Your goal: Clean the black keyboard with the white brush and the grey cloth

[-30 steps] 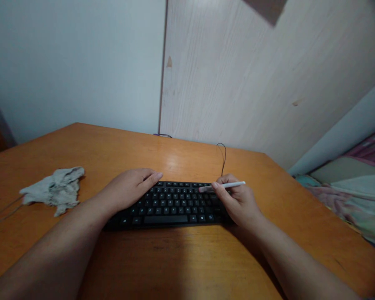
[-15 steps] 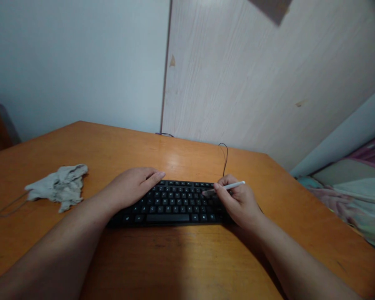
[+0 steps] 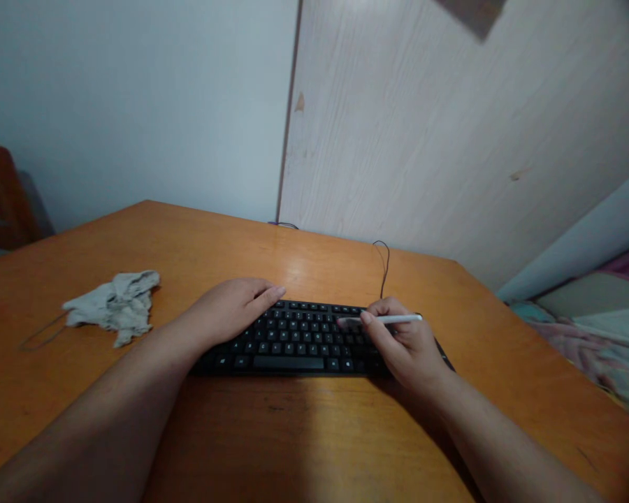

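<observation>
A black keyboard (image 3: 293, 347) lies flat on the wooden table in front of me. Over its left end rests my left hand (image 3: 235, 307), thumb along the far edge and the other fingers bent down, partly hidden, gripping it. My right hand (image 3: 401, 342) is above the right part of the keys, closed in a pinch. Between its thumb and fingers is a thin brush (image 3: 401, 318) with a white handle. The brush's tip points left and is at the keys; whether it touches them is hard to tell.
On the table (image 3: 272, 433), left of my left arm, lies a crumpled grey cloth (image 3: 118, 304) with a string. A thin cable (image 3: 386, 269) runs behind the keyboard. A wall is at the back, a wooden chair (image 3: 5, 195) at far left, bedding (image 3: 581, 342) at right.
The whole view has shifted, so everything appears slightly farther right. The brush has tilted to nearly level, its handle end lower. The left hand stays on the keyboard.
</observation>
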The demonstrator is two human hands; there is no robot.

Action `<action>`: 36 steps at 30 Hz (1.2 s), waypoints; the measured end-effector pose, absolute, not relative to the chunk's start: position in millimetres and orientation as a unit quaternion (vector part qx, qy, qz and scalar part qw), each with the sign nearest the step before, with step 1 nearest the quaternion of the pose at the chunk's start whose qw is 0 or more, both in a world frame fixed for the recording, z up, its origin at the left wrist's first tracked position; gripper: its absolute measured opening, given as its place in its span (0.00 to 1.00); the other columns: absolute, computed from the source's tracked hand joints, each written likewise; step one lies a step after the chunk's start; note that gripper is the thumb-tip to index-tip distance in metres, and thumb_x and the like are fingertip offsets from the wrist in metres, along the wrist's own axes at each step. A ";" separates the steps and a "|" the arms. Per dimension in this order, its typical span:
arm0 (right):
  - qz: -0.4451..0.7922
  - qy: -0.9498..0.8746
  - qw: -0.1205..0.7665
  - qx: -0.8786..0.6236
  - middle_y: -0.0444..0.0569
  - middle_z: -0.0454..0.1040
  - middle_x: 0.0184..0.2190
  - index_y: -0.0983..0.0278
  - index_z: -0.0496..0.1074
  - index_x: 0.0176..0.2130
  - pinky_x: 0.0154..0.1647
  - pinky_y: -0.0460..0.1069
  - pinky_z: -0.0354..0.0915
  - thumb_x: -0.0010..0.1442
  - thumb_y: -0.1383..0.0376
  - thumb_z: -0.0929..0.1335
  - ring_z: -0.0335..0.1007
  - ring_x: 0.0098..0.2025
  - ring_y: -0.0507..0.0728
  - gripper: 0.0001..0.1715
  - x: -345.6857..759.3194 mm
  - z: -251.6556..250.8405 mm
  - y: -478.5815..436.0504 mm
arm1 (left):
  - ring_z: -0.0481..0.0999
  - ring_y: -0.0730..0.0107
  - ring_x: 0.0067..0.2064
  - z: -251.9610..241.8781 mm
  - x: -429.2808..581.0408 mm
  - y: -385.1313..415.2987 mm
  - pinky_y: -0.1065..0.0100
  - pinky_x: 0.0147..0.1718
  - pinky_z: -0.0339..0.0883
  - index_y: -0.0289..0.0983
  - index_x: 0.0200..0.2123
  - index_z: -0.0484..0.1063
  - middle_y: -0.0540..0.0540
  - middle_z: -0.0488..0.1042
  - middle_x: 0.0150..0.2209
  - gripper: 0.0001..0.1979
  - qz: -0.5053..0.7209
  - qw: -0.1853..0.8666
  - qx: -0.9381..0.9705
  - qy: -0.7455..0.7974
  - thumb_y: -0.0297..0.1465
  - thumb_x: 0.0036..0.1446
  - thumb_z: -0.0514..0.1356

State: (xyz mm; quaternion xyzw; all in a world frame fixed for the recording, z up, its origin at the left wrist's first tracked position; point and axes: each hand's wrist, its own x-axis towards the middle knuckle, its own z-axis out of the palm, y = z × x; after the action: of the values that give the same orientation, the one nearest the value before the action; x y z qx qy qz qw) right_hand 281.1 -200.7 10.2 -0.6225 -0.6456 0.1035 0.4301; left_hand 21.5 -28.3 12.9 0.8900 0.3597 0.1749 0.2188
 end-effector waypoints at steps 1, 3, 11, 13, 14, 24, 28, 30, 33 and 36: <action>0.096 -0.650 0.425 -0.623 0.46 0.74 0.28 0.60 0.70 0.35 0.30 0.49 0.61 0.69 0.57 0.66 0.68 0.30 0.55 0.12 280.8 10.4 -200.6 | 0.79 0.52 0.46 12.8 21.5 -28.4 0.58 0.47 0.69 0.40 0.41 0.80 0.40 0.82 0.44 0.31 0.176 0.218 0.890 0.360 0.54 0.65 0.45; 0.094 -0.663 0.402 -0.625 0.46 0.73 0.27 0.60 0.70 0.34 0.30 0.49 0.61 0.69 0.57 0.66 0.67 0.29 0.55 0.12 280.3 11.3 -201.1 | 0.79 0.52 0.46 13.1 21.7 -28.5 0.58 0.46 0.69 0.39 0.41 0.80 0.40 0.82 0.44 0.31 0.174 0.217 0.891 0.359 0.55 0.65 0.45; 0.121 -0.659 0.409 -0.620 0.47 0.76 0.29 0.60 0.68 0.35 0.30 0.50 0.61 0.70 0.58 0.65 0.70 0.30 0.55 0.12 279.8 14.0 -206.7 | 0.79 0.51 0.46 14.2 21.7 -28.6 0.58 0.46 0.69 0.39 0.41 0.79 0.40 0.82 0.44 0.31 0.168 0.207 0.897 0.354 0.54 0.66 0.44; 0.106 -0.666 0.387 -0.629 0.45 0.74 0.27 0.60 0.68 0.34 0.29 0.50 0.60 0.70 0.58 0.65 0.67 0.28 0.54 0.12 279.5 14.6 -207.0 | 0.79 0.51 0.46 13.3 21.7 -28.1 0.59 0.46 0.69 0.39 0.41 0.79 0.40 0.82 0.44 0.31 0.166 0.206 0.897 0.353 0.54 0.66 0.44; 0.102 -0.673 0.375 -0.630 0.44 0.72 0.25 0.60 0.68 0.33 0.28 0.50 0.59 0.70 0.58 0.65 0.66 0.27 0.54 0.13 279.4 15.1 -207.2 | 0.79 0.52 0.46 12.8 21.6 -27.8 0.59 0.46 0.68 0.39 0.41 0.79 0.40 0.82 0.44 0.31 0.166 0.206 0.898 0.353 0.54 0.66 0.44; 0.119 -0.674 0.375 -0.626 0.45 0.75 0.26 0.60 0.67 0.33 0.28 0.49 0.59 0.70 0.60 0.65 0.67 0.27 0.54 0.13 281.8 15.1 -208.6 | 0.79 0.52 0.46 10.4 20.6 -26.0 0.60 0.45 0.69 0.39 0.41 0.79 0.40 0.82 0.44 0.32 0.169 0.198 0.900 0.350 0.55 0.66 0.44; 0.142 -0.657 0.418 -0.611 0.45 0.76 0.29 0.60 0.68 0.36 0.31 0.49 0.62 0.70 0.59 0.65 0.70 0.30 0.54 0.11 279.2 12.1 -207.6 | 0.79 0.52 0.46 9.0 21.0 -24.8 0.60 0.45 0.69 0.40 0.42 0.79 0.41 0.82 0.44 0.32 0.163 0.195 0.902 0.350 0.55 0.67 0.43; 0.134 -0.659 0.421 -0.608 0.45 0.75 0.29 0.61 0.70 0.37 0.31 0.49 0.62 0.69 0.58 0.66 0.70 0.31 0.54 0.10 276.9 10.0 -205.1 | 0.79 0.52 0.47 8.9 21.6 -24.7 0.59 0.46 0.69 0.40 0.43 0.79 0.41 0.82 0.45 0.32 0.157 0.193 0.902 0.354 0.54 0.67 0.43; 0.116 -0.673 0.424 -0.595 0.46 0.74 0.32 0.60 0.72 0.39 0.35 0.49 0.63 0.69 0.59 0.67 0.70 0.34 0.55 0.08 274.5 7.1 -199.6 | 0.79 0.52 0.47 10.1 22.2 -25.8 0.59 0.46 0.68 0.39 0.44 0.79 0.41 0.82 0.45 0.32 0.153 0.192 0.902 0.355 0.54 0.67 0.43; 0.111 -0.684 0.421 -0.585 0.46 0.74 0.33 0.60 0.73 0.39 0.36 0.50 0.64 0.68 0.60 0.67 0.70 0.35 0.55 0.07 274.4 5.4 -196.5 | 0.79 0.52 0.47 11.9 22.1 -27.5 0.59 0.46 0.69 0.39 0.43 0.79 0.40 0.82 0.45 0.32 0.154 0.193 0.902 0.354 0.54 0.67 0.43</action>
State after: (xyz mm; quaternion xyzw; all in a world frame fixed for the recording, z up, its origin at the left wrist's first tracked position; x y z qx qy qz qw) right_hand 274.4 -196.5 5.4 -0.5848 -0.6842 0.1111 0.4214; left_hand 22.1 -27.5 11.9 0.9024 0.3536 0.1538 0.1925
